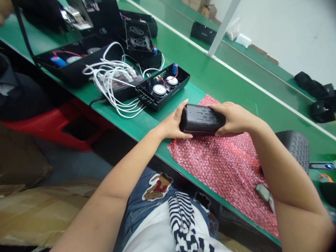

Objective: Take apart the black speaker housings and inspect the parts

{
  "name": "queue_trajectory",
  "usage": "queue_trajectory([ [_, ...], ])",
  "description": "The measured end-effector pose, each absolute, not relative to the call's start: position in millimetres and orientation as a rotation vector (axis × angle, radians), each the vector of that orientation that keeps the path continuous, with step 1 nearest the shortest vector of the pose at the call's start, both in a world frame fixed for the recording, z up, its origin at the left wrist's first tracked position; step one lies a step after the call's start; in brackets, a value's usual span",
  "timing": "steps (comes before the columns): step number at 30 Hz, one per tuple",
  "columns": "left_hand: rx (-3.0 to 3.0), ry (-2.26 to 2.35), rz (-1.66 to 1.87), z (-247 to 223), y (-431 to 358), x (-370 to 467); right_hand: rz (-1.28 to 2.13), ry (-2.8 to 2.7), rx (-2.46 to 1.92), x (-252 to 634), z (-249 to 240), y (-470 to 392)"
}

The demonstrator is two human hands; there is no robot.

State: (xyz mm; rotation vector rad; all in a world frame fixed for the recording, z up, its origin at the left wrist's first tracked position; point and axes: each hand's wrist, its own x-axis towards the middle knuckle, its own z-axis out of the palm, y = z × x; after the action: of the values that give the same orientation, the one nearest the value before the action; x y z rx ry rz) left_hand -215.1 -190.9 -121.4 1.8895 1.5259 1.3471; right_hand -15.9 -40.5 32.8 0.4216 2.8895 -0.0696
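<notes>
Between my two hands is a black speaker housing [201,117] with a raised brick-like pattern on its face. My left hand [175,125] grips its left end, thumb and fingers on opposite edges. Around the right end, my right hand [231,117] is closed. The housing is over pink bubble wrap [210,157] on the green bench; whether it touches the wrap I cannot tell. Just beyond my left hand sits an open speaker box [168,85] with two round silver drivers, a blue cylinder and red wires inside.
White cables [110,80] tangle over a power strip [123,87] at the left. More open black boxes [78,59] stand behind it. Another patterned black housing [295,147] lies beyond my right forearm. A red stool [52,126] is below the bench, and a white post [223,28] rises behind.
</notes>
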Motion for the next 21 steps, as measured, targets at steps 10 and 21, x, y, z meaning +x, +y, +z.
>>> queue_trajectory([
  [10, 1.889, 1.544, 1.318, -122.5, -190.5, -217.6, -0.090, 2.886, 0.377, -18.3, 32.6, -39.3],
  [21, 1.911, 1.531, 1.337, -123.7, -191.2, -218.4, -0.136, 2.901, 0.325, -13.4, 18.8, -29.4],
])
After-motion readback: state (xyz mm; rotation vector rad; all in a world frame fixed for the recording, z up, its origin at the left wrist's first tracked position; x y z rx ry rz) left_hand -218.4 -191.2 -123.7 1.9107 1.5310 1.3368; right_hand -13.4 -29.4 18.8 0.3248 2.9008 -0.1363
